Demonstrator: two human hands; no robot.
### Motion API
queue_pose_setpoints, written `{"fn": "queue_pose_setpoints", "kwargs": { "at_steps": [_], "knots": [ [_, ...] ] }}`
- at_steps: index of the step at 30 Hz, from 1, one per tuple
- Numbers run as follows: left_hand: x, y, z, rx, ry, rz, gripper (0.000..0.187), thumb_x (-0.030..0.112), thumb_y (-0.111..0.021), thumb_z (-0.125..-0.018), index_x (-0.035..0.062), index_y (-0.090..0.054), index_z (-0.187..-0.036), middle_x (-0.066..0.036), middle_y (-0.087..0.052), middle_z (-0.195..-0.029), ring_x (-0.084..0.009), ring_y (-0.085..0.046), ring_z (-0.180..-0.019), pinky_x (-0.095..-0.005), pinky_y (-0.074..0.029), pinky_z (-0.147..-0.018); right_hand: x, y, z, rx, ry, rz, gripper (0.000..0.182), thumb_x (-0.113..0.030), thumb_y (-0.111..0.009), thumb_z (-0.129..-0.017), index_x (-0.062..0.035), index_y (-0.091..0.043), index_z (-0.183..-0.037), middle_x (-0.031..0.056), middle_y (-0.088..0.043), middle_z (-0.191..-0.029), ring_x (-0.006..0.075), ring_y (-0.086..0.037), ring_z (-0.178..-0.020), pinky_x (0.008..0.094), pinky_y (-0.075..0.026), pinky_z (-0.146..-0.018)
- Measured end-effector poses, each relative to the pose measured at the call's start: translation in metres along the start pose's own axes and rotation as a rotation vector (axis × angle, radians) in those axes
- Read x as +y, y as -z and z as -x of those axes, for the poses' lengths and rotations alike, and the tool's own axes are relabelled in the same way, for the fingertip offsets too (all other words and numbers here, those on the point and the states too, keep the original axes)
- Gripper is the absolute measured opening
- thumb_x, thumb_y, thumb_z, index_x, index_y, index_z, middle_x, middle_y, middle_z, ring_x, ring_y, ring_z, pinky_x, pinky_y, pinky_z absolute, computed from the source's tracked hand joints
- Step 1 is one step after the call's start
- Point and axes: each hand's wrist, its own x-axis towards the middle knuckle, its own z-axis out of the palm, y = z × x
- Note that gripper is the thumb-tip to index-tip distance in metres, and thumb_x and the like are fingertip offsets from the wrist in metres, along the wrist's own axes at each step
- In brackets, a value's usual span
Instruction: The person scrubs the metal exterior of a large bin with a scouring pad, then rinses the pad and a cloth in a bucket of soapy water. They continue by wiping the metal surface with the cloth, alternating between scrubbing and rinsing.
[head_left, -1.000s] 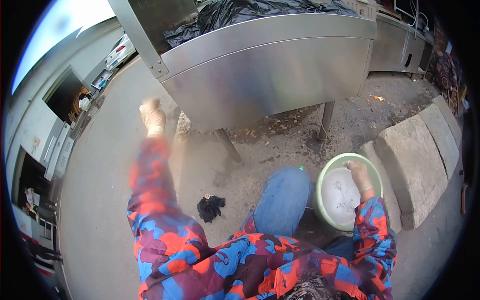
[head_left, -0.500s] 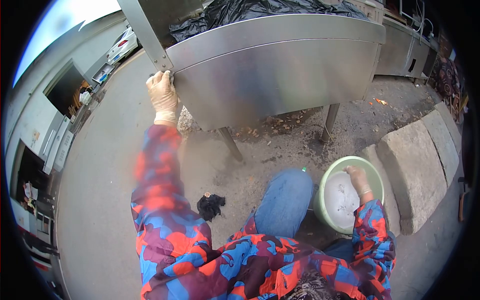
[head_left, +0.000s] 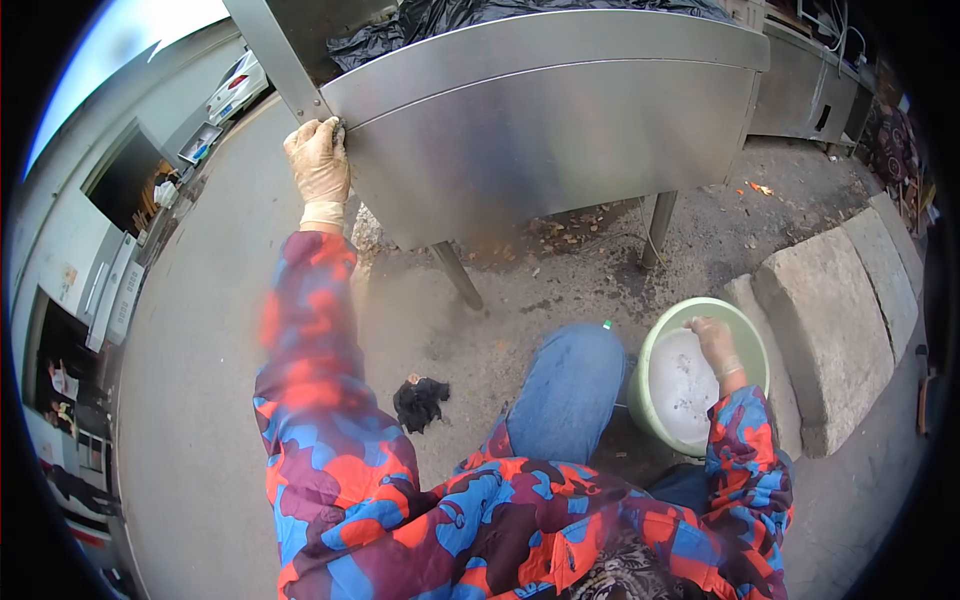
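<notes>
Gloved in a pale, thin glove, my left hand (head_left: 318, 160) is closed at the left corner of the stainless steel unit (head_left: 560, 125), with something small and dark between its fingers that I cannot make out. My right hand (head_left: 713, 343), also gloved, reaches into a light green basin (head_left: 648, 405) of cloudy, sudsy water (head_left: 682, 385). Its fingers are curled near the basin's inner wall, and whatever they hold is hidden. Black plastic (head_left: 450, 22) lies on top of the steel unit.
Concrete blocks (head_left: 825, 335) lie right of the basin. A black rag (head_left: 421, 403) is on the ground left of my knee (head_left: 572, 395). Metal legs (head_left: 458, 275) support the steel unit. A white car (head_left: 238, 86) stands at the far upper left.
The steel unit and basin appear slightly higher in view. My right hand has shifted a little upward inside the basin. My left hand remains at the unit's corner.
</notes>
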Motion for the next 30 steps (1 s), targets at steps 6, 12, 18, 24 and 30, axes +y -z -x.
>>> {"fn": "queue_pose_setpoints", "kwargs": {
  "at_steps": [6, 12, 18, 24, 30],
  "knots": [
    [-0.046, 0.014, 0.049, -0.076, 0.605, 0.046, 0.013, 0.009, -0.066, -0.078, 0.0065, -0.064, -0.091, -0.011, -0.061, -0.089, -0.0266, -0.059, -0.086, -0.0379, -0.047, -0.075, 0.008, 0.012, 0.008, 0.037, 0.072, 0.108, 0.018, -0.014, -0.047, -0.086, -0.0071, -0.061, -0.092, 0.0147, -0.065, -0.092, 0.0304, -0.062, -0.091, 0.037, -0.048, -0.083],
    [-0.002, 0.007, 0.021, 0.152, 0.099, 0.087, 0.022, 0.012, -0.065, -0.082, 0.0092, -0.061, -0.103, -0.007, -0.059, -0.096, -0.0287, -0.05, -0.102, -0.0409, -0.037, -0.09, -0.005, 0.016, 0.017, 0.006, -0.056, 0.018, 0.02, -0.014, -0.044, -0.087, -0.0065, -0.062, -0.09, 0.0147, -0.066, -0.093, 0.0297, -0.061, -0.092, 0.0368, -0.047, -0.083],
    [0.017, -0.037, 0.086, -0.064, 0.008, -0.113, 0.026, 0.009, -0.066, -0.076, 0.0094, -0.061, -0.102, -0.008, -0.057, -0.102, -0.0301, -0.049, -0.098, -0.0411, -0.038, -0.088, 0.008, 0.007, 0.014, -0.064, 0.027, 0.24, 0.022, -0.017, -0.043, -0.088, -0.0069, -0.063, -0.089, 0.015, -0.065, -0.096, 0.0304, -0.061, -0.093, 0.0365, -0.046, -0.086],
    [0.047, -0.05, 0.255, -0.634, 0.069, 0.149, 0.024, 0.0, -0.056, -0.075, 0.008, -0.06, -0.098, -0.011, -0.057, -0.096, -0.0323, -0.051, -0.095, -0.0416, -0.041, -0.086, 0.021, -0.005, 0.015, -0.099, -0.01, 0.189, 0.021, -0.017, -0.044, -0.088, -0.0076, -0.063, -0.092, 0.015, -0.065, -0.098, 0.031, -0.06, -0.094, 0.0379, -0.046, -0.086],
    [0.03, -0.034, 0.141, -0.064, 0.125, 0.077, 0.035, 0.007, -0.067, -0.077, 0.0101, -0.058, -0.111, -0.01, -0.055, -0.103, -0.0315, -0.048, -0.102, -0.0418, -0.038, -0.089, 0.013, 0.003, 0.015, -0.06, 0.003, 0.22, 0.018, -0.013, -0.046, -0.087, -0.0083, -0.062, -0.093, 0.0147, -0.065, -0.098, 0.0304, -0.061, -0.094, 0.0365, -0.047, -0.085]
  ]
}}
